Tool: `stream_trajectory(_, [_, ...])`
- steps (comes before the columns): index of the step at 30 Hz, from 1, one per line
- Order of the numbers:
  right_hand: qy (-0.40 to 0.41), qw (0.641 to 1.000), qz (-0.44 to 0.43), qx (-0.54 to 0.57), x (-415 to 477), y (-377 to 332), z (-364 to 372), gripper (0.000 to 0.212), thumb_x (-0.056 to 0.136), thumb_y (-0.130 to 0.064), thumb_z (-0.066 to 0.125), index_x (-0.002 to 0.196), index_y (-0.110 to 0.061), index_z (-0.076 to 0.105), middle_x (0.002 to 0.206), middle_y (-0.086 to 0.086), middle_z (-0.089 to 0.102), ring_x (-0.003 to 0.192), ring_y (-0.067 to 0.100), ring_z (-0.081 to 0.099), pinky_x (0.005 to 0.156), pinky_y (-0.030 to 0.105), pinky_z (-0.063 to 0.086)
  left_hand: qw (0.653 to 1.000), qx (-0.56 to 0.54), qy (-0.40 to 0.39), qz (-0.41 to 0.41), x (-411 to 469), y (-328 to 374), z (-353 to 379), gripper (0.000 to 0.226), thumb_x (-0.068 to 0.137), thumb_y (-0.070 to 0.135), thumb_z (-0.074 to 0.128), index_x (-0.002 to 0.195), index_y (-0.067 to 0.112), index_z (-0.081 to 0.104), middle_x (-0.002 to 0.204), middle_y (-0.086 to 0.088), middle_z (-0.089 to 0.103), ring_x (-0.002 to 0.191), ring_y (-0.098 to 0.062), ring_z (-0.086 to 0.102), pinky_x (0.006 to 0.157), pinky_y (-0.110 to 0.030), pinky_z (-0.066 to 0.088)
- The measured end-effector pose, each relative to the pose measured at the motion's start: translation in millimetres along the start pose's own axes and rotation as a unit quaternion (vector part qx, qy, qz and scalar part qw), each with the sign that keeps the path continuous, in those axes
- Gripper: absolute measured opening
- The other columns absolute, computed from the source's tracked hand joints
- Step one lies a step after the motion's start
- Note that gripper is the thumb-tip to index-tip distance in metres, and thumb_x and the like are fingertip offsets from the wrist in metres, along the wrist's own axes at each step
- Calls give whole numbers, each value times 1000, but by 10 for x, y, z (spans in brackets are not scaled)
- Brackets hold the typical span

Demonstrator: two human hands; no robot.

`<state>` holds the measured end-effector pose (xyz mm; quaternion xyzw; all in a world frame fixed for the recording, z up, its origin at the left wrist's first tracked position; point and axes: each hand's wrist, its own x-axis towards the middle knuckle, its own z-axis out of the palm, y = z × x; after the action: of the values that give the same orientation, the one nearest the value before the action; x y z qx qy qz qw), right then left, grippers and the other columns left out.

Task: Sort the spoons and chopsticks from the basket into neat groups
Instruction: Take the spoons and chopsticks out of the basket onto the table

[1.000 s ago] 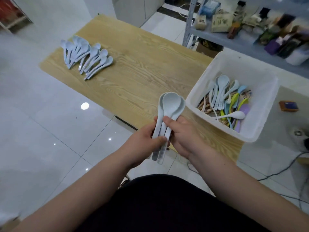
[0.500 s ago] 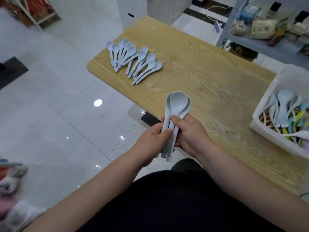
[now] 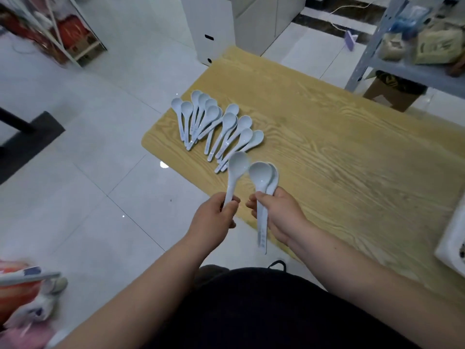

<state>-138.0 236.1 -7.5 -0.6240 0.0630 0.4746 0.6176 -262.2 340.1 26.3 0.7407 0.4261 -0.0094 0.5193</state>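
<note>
A person is holding pale blue spoons in both hands over the table's near edge.
The left hand (image 3: 214, 217) is pinching a single spoon (image 3: 236, 165) by its handle, while the right hand (image 3: 279, 212) is gripping the stacked spoons (image 3: 261, 175). Just beyond, the sorted spoon group (image 3: 216, 127) is lying fanned on the wooden table (image 3: 352, 159); the basket (image 3: 450, 238) is showing one corner at the right.

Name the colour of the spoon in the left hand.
Pale blue-grey spoon, plain, no pattern; head view.

views: 1 | head-worn, wide-angle | faces forward and down | close above table (image 3: 352, 172) near edge
</note>
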Motion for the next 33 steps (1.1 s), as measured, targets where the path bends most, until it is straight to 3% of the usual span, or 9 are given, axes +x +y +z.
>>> stream_trajectory(3, [27, 999, 35, -1, 293, -110, 34, 9, 97, -6, 55, 104, -11, 59, 89, 10, 71, 77, 17, 73, 66, 30, 56, 998, -36, 23, -46, 336, -45, -187, 22, 94, 42, 45, 96, 42, 67, 74, 10, 62, 53, -3, 62, 69, -39, 58])
stream_trajectory(6, [32, 997, 64, 5, 598, -165, 145, 19, 99, 1, 46, 109, -13, 54, 109, 17, 64, 87, 21, 72, 75, 36, 59, 993, -64, 33, -95, 683, -167, -422, 35, 85, 30, 39, 92, 44, 70, 56, 10, 58, 50, -7, 57, 60, -35, 48])
stream_trajectory(12, [66, 994, 92, -8, 1401, -355, 682, 25, 98, 5, 47, 116, -10, 56, 105, 12, 63, 94, 21, 68, 78, 39, 58, 998, 8, -15, -60, 1724, -387, -1011, 33, 90, 18, 50, 100, 46, 63, 89, 5, 61, 71, -14, 59, 48, -18, 45])
stream_trajectory(16, [124, 988, 87, 5, 1998, -604, 1216, 29, 94, 6, 46, 96, -19, 61, 96, 11, 65, 85, 21, 67, 75, 39, 58, 994, 83, -73, -12, 2674, -401, -1376, 28, 91, 18, 61, 110, 38, 61, 94, 8, 65, 82, -6, 63, 59, -17, 45])
stream_trajectory(21, [210, 971, 85, -80, 2622, -886, 1700, 28, 92, -1, 55, 119, -9, 59, 105, 15, 66, 101, 33, 67, 92, 48, 55, 969, 179, -157, 65, 3565, -253, -1556, 28, 87, 12, 64, 109, 30, 63, 86, 11, 65, 76, -10, 62, 61, -21, 46])
stream_trajectory(25, [256, 938, 61, -224, 2788, -1038, 1866, 21, 92, -7, 56, 111, -2, 61, 103, 24, 67, 98, 40, 66, 76, 39, 50, 942, 232, -216, 113, 3926, -151, -1612, 51, 84, 6, 64, 131, 23, 52, 90, 6, 60, 84, -18, 62, 64, -30, 49])
stream_trajectory(28, [279, 920, 33, -273, 2774, -1064, 1914, 30, 93, -9, 53, 123, -5, 53, 102, 16, 64, 90, 32, 63, 74, 36, 48, 917, 278, -234, 162, 3981, -155, -1617, 65, 85, 5, 66, 145, 13, 42, 123, -9, 55, 111, -29, 57, 83, -44, 53])
stream_trajectory(31, [273, 914, 14, -301, 2732, -1062, 1947, 31, 97, -8, 49, 128, -5, 50, 89, 15, 63, 76, 29, 62, 62, 35, 47, 900, 307, -240, 198, 3963, -232, -1635, 77, 87, 7, 66, 155, 9, 29, 146, -15, 37, 126, -32, 47, 97, -40, 47])
stream_trajectory(33, [282, 906, 16, -316, 2714, -1047, 1971, 30, 97, -8, 49, 127, -8, 48, 93, 17, 65, 82, 34, 65, 71, 44, 54, 889, 316, -255, 210, 3960, -272, -1650, 75, 89, 9, 64, 155, 8, 29, 148, -15, 34, 132, -33, 43, 102, -37, 43])
